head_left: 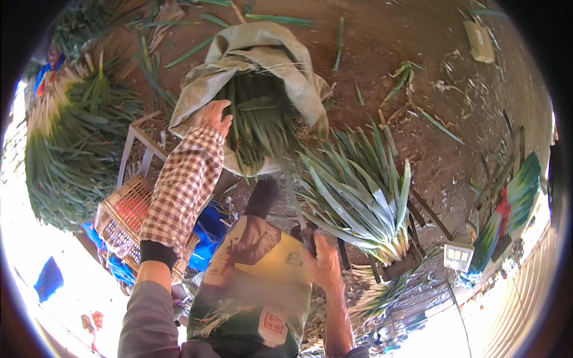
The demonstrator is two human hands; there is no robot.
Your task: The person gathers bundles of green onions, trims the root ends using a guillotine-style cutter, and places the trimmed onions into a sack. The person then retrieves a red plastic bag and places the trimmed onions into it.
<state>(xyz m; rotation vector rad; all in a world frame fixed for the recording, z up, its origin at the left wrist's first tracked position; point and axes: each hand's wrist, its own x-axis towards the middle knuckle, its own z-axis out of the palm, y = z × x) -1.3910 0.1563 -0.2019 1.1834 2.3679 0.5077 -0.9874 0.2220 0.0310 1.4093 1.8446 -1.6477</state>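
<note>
My left hand (216,117), in a checked sleeve cover, is at the left rim of a woven sack (286,58). Its fingers are apart beside long green leaves (259,121) inside the sack; whether they touch the rim or leaves is unclear. Lower down, my right hand (323,266) is closed around the dark handle of a bladed tool (293,192). The thin, blurred blade points up towards the sack's mouth; its exact kind cannot be told. To the right of the blade stands a bunch of Welsh onions (358,192), leaves upward and pale stalks at the bottom.
A large heap of Welsh onions (67,147) lies at the left, near a wooden frame (145,138) and a plastic basket (125,219). At the right are a red-tied bundle (506,215) and a small scale-like device (458,256). Loose leaves (280,19) litter the dirt floor.
</note>
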